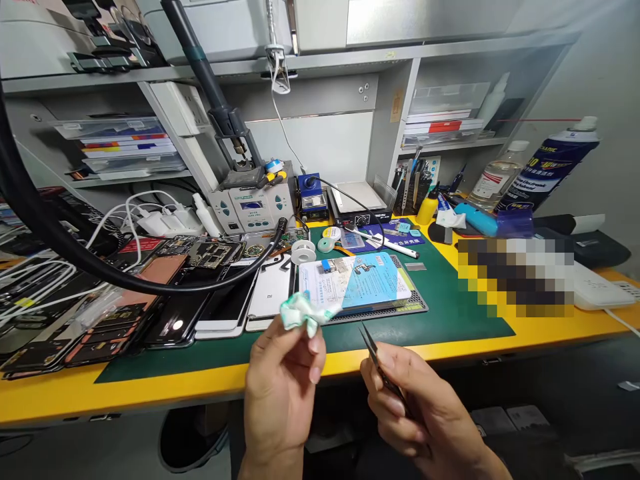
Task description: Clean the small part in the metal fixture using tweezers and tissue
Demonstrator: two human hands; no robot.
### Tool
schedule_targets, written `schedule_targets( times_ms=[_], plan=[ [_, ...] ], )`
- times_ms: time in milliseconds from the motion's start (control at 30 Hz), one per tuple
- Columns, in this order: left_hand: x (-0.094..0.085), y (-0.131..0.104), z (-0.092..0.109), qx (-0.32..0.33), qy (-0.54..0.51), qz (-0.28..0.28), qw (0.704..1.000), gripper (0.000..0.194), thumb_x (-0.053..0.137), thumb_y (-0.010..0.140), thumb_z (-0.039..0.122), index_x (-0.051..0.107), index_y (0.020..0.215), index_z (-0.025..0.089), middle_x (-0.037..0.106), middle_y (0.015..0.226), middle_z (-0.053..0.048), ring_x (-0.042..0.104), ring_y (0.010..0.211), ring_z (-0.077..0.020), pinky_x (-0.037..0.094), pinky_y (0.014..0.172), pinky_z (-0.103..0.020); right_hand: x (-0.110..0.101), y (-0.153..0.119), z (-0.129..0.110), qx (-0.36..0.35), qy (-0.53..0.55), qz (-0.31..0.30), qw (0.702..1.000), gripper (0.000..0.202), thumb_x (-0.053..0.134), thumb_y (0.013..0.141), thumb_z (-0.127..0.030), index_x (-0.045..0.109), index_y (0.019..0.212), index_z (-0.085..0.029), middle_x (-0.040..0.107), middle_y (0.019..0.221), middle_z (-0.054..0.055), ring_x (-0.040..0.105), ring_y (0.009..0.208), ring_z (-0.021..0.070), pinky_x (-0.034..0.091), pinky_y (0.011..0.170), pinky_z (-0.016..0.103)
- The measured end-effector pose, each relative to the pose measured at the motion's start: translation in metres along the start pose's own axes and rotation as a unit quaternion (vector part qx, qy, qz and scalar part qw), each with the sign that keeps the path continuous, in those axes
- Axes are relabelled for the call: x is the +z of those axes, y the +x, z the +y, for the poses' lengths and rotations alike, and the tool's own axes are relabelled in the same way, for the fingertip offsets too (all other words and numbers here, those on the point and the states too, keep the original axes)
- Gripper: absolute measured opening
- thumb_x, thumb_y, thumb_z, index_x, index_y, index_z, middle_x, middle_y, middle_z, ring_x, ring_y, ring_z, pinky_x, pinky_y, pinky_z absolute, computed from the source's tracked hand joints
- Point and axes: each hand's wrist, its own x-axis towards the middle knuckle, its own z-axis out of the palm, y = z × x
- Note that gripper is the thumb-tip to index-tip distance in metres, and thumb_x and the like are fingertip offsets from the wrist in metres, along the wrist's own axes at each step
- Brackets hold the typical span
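Note:
My left hand [280, 380] pinches a crumpled white and green wipe [305, 312] between thumb and fingers, above the front edge of the bench. My right hand [420, 407] grips black tweezers [374, 353], their tips pointing up and left toward the wipe with a small gap between. Just behind the wipe, a blue and white packet [357, 283] lies on a grey perforated work plate [417, 308] on the green mat [450, 313].
Several phones and circuit boards [200, 287] lie at the left with white cables. A soldering station [253, 203], solder spools [303, 252], a tool holder [410, 190], bottles [500, 177] and a spray can [550, 167] stand behind. A thick black hose [100, 263] arcs across the left.

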Motion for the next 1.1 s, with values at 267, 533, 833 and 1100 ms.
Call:
schedule_targets(
  times_ms=[267, 533, 833, 1100],
  plan=[
    [-0.004, -0.016, -0.024, -0.092, 0.036, -0.093, 0.991, 0.015, 0.08, 0.075, 0.027, 0.073, 0.071, 0.014, 0.059, 0.057, -0.001, 0.047, 0.045, -0.0072, 0.036, 0.039, -0.016, 0.001, 0.007, -0.004, 0.056, 0.061, -0.035, 0.996, 0.038, 0.074, 0.088, -0.044, 0.055, 0.074, -0.014, 0.047, 0.055, -0.009, 0.016, 0.03, -0.0039, 0.018, 0.028, 0.009],
    [0.005, -0.025, -0.02, -0.093, 0.062, -0.048, 0.993, 0.019, 0.085, 0.067, 0.027, 0.071, 0.065, 0.014, 0.05, 0.049, 0.003, 0.039, 0.045, -0.005, 0.029, 0.042, -0.015, 0.002, 0.006, 0.001, 0.028, 0.024, -0.026, 0.999, 0.036, 0.07, 0.092, -0.044, 0.059, 0.079, -0.012, 0.047, 0.054, -0.008, 0.018, 0.031, -0.0037, 0.018, 0.03, 0.01],
    [0.009, -0.029, -0.015, -0.111, 0.042, -0.055, 0.991, 0.019, 0.084, 0.066, 0.027, 0.072, 0.069, 0.012, 0.054, 0.051, 0.0, 0.038, 0.047, -0.0047, 0.022, 0.044, -0.016, 0.001, 0.004, 0.009, 0.006, 0.001, -0.031, 0.999, 0.037, 0.071, 0.091, -0.046, 0.059, 0.08, -0.013, 0.045, 0.053, -0.008, 0.019, 0.031, -0.0032, 0.016, 0.03, 0.011],
    [0.009, -0.028, -0.023, -0.092, -0.002, -0.045, 0.995, 0.015, 0.084, 0.065, 0.023, 0.072, 0.066, 0.014, 0.057, 0.05, 0.001, 0.039, 0.042, -0.0044, 0.028, 0.042, -0.016, 0.004, 0.005, 0.012, -0.005, 0.003, -0.021, 1.0, 0.038, 0.071, 0.09, -0.047, 0.059, 0.078, -0.013, 0.043, 0.051, -0.008, 0.017, 0.032, -0.0026, 0.015, 0.03, 0.012]
  ],
)
